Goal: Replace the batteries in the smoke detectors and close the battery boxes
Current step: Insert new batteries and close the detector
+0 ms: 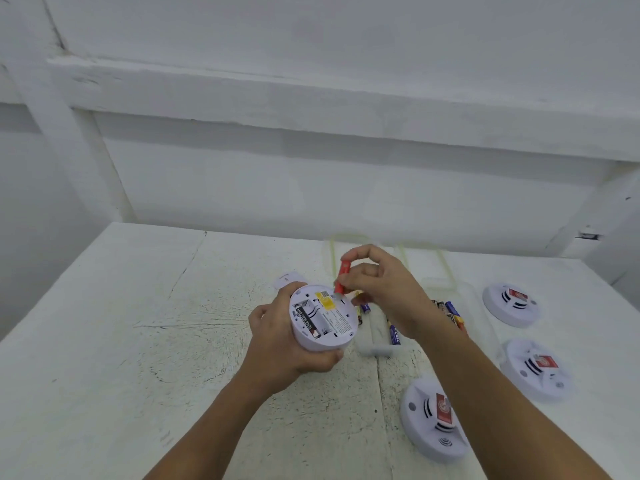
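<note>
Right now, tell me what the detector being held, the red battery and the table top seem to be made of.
The held detector: white moulded plastic, smooth matt shell, printed paper-like labels on its back. The red battery: probably metal under a glossy red wrap; its lower end looks greyish. The table top: painted white, likely wood; rough, scuffed, with a seam.
</note>
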